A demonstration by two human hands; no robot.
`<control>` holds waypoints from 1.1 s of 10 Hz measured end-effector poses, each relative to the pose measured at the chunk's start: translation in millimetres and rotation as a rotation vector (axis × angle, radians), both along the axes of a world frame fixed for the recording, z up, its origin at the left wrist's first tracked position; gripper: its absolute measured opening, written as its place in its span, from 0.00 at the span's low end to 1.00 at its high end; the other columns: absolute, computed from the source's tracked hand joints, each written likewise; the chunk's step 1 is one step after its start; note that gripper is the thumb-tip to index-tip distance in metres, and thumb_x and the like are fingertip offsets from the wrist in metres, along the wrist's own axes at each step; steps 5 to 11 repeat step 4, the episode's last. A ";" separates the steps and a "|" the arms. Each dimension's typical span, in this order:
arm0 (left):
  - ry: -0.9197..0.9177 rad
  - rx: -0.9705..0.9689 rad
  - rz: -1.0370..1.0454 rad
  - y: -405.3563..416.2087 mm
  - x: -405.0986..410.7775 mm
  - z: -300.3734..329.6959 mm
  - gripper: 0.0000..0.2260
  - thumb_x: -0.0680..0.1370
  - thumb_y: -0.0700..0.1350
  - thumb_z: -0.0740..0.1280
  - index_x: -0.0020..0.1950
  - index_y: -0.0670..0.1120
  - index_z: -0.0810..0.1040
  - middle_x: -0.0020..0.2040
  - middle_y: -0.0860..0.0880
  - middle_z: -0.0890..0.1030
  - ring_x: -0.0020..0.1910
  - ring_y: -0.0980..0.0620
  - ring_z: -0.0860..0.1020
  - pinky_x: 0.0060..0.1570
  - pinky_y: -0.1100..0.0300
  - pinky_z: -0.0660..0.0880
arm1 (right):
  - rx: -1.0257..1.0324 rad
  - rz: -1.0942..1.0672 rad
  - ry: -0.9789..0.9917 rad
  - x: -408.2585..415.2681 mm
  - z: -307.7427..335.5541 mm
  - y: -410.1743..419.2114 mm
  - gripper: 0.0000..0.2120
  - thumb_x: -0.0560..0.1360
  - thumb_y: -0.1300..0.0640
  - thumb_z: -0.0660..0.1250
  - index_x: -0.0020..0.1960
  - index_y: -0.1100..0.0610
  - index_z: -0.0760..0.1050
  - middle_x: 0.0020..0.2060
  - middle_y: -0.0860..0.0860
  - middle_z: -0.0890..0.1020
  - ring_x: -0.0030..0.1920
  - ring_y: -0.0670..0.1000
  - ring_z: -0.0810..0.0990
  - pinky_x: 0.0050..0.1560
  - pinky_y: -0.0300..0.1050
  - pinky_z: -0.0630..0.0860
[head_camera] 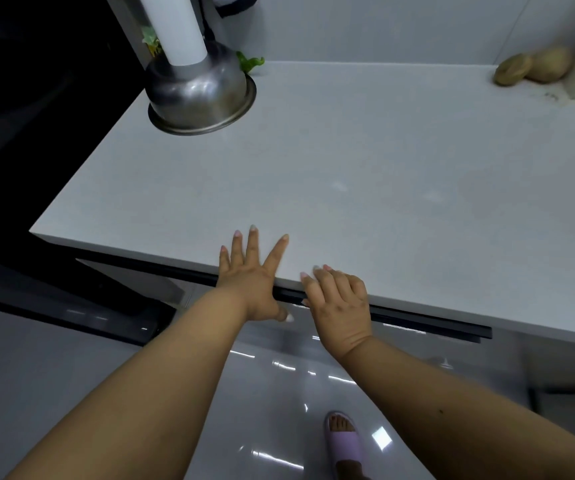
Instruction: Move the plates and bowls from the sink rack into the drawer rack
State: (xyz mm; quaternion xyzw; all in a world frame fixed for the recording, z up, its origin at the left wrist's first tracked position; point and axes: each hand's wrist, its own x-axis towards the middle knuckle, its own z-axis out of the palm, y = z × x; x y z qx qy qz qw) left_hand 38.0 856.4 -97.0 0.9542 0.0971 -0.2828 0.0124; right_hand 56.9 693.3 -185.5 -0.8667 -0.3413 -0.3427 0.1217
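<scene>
My left hand (251,275) lies flat with spread fingers on the front edge of the white countertop (383,174), its thumb hanging below the edge. My right hand (339,296) sits just to its right with fingers bent over the same edge, above the dark drawer handle strip (417,318). The glossy grey drawer front (279,375) below the counter is closed. No sink rack, plate or drawer rack shows in this view. Neither hand holds anything.
An upturned steel bowl (203,95) stands at the counter's back left under a white paper roll (175,26). Green vegetable bits (249,62) lie behind it. Two potatoes (532,69) lie at the back right. A black appliance (19,133) is on the left. A foot in a purple slipper (343,441) is below.
</scene>
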 end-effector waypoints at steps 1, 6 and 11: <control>0.035 -0.014 0.045 -0.8 10.3 6.2 0.60 0.64 0.65 0.73 0.70 0.61 0.22 0.71 0.44 0.22 0.70 0.38 0.23 0.70 0.39 0.32 | 0.016 0.004 0.003 0.3 4.3 -0.5 0.16 0.73 0.66 0.55 0.57 0.56 0.71 0.48 0.53 0.84 0.49 0.54 0.83 0.51 0.46 0.66; -0.028 -0.136 0.119 4.0 13.0 6.2 0.54 0.64 0.76 0.63 0.72 0.63 0.27 0.72 0.47 0.23 0.71 0.42 0.24 0.70 0.38 0.31 | 0.587 0.102 0.660 5.0 82.2 -16.9 0.10 0.71 0.45 0.64 0.42 0.50 0.77 0.40 0.44 0.78 0.44 0.45 0.75 0.48 0.39 0.71; -0.028 -0.136 0.119 4.0 13.0 6.2 0.54 0.64 0.76 0.63 0.72 0.63 0.27 0.72 0.47 0.23 0.71 0.42 0.24 0.70 0.38 0.31 | 0.587 0.102 0.660 5.0 82.2 -16.9 0.10 0.71 0.45 0.64 0.42 0.50 0.77 0.40 0.44 0.78 0.44 0.45 0.75 0.48 0.39 0.71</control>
